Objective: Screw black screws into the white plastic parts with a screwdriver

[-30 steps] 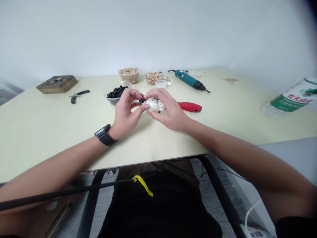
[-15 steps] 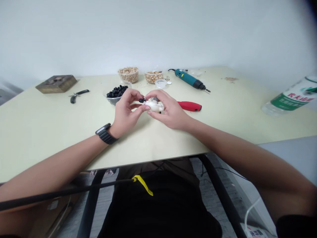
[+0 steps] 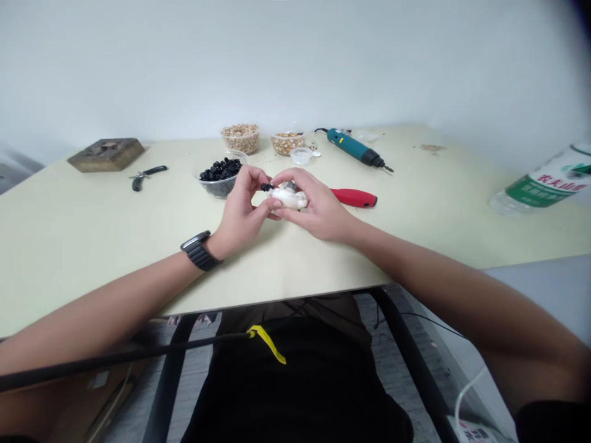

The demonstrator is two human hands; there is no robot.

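Observation:
Both hands meet over the table around a small white rounded object (image 3: 289, 198) whose kind I cannot make out. My right hand (image 3: 323, 206) grips it from the right, thumb below and fingers over the top. At its left end, my left hand (image 3: 244, 206) presses its thumb against it, fingers curled. A small black piece (image 3: 266, 187) shows between the fingertips at the upper left of the white object. Just behind my left hand stands a clear bowl of black pieces (image 3: 220, 170). A red handle (image 3: 355, 198) sticks out beyond my right hand; its other end is hidden.
Two clear tubs of tan bits (image 3: 241, 139) and orange-brown bits (image 3: 287, 144) stand at the back, near a small clear cup (image 3: 301, 155). A teal rotary tool (image 3: 353, 147) lies behind the red handle. Pliers (image 3: 144, 176) and a brown block (image 3: 107, 155) lie left, a bottle (image 3: 530, 187) right.
My left hand has shifted slightly right, and its fingers have moved a little around the black piece. The right hand keeps its grip on the white object.

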